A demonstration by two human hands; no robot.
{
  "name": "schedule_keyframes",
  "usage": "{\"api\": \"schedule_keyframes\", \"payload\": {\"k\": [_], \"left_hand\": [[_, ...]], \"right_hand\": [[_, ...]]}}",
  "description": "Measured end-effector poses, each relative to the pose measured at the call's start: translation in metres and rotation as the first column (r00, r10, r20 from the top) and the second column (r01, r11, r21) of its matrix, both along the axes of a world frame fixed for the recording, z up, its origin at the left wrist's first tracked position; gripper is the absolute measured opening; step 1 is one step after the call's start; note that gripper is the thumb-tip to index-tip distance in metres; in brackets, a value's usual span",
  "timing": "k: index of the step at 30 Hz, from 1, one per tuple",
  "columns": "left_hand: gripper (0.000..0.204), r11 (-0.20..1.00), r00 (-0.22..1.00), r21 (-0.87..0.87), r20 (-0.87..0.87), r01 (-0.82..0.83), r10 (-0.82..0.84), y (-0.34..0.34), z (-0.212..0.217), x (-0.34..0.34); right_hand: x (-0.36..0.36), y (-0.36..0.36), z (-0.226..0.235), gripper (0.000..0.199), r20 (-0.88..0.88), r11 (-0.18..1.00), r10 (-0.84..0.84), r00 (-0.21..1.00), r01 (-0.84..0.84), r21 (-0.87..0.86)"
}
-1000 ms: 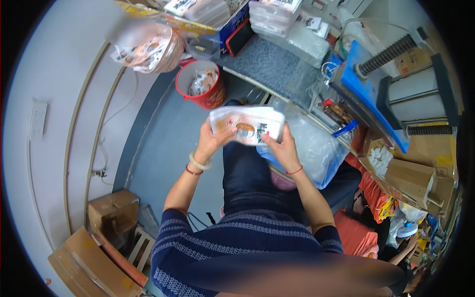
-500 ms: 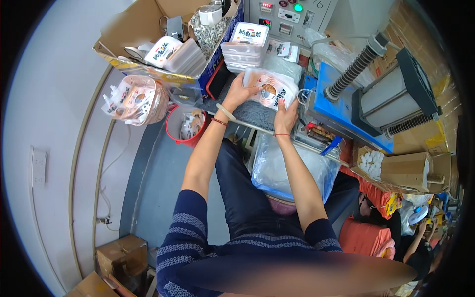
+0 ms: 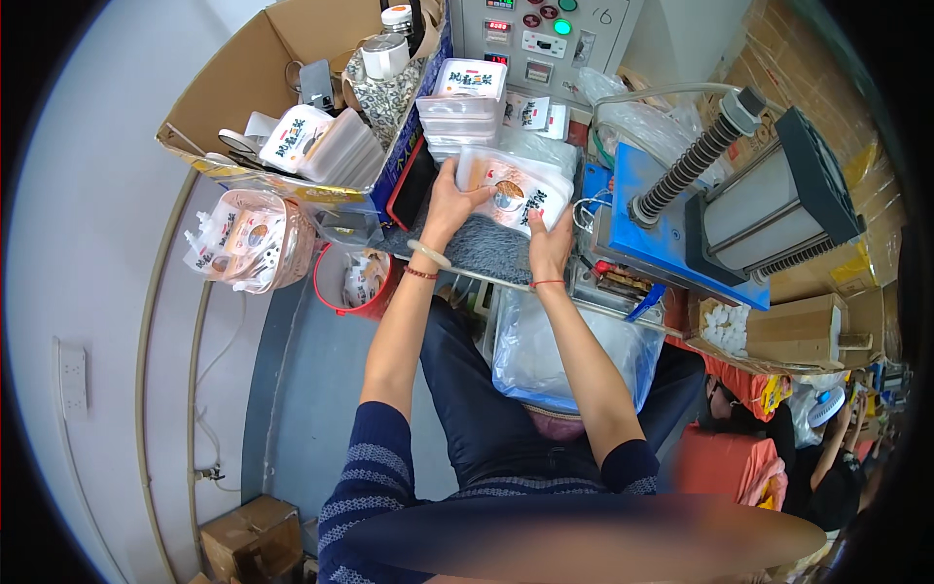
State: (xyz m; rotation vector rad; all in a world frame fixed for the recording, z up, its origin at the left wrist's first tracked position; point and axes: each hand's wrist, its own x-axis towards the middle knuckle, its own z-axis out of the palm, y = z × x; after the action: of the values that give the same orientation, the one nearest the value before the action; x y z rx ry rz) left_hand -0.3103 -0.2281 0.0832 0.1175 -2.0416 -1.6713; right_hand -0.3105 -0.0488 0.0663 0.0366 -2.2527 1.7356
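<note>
Between my hands is a small stack of flat printed plastic pouches [image 3: 541, 191], white and orange with a round bowl picture. My left hand [image 3: 454, 206] grips the stack's left side, its thumb lying across the top. My right hand [image 3: 552, 248] pinches the lower right edge, thumb uppermost. Under the pouches lies a grey fuzzy mat [image 3: 477, 245] on the bench. Just beyond them a stack of clear plastic boxes [image 3: 457, 119] holds more printed pouches on top. The fingers beneath the stack are hidden.
At right stands a press with a blue plate [image 3: 650, 195] and springs. A cardboard box [image 3: 224, 83] and a basket of spouted pouches [image 3: 302, 234] are at left, above a red bucket [image 3: 326, 287]. A control panel [image 3: 603, 29] rises behind. A plastic-lined tub [image 3: 574, 350] sits below the bench.
The whole view has shifted a little, with the bench things now further left. Both hands still hold the pouches, which now lie slightly lower against the bench, their edges more evenly lined up.
</note>
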Motion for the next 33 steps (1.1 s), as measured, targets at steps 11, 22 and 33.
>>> {"api": "schedule_keyframes", "payload": {"k": [11,22,33], "left_hand": [[0.066,1.000,0.958,0.013,0.287,0.009,-0.013,0.004,-0.005,0.017],[0.100,0.939,0.999,-0.343,0.031,0.039,-0.030,0.020,-0.017,0.030],[0.038,0.987,0.992,0.118,-0.038,-0.113,0.119,-0.004,-0.025,0.005]], "right_hand": [[0.013,0.004,0.007,0.075,0.062,0.974,-0.025,0.998,0.010,0.225],[0.069,0.016,-0.003,0.077,-0.277,0.872,0.107,0.955,0.043,0.488],[0.074,0.008,0.018,0.051,-0.233,0.522,0.311,0.921,0.039,0.852]]}}
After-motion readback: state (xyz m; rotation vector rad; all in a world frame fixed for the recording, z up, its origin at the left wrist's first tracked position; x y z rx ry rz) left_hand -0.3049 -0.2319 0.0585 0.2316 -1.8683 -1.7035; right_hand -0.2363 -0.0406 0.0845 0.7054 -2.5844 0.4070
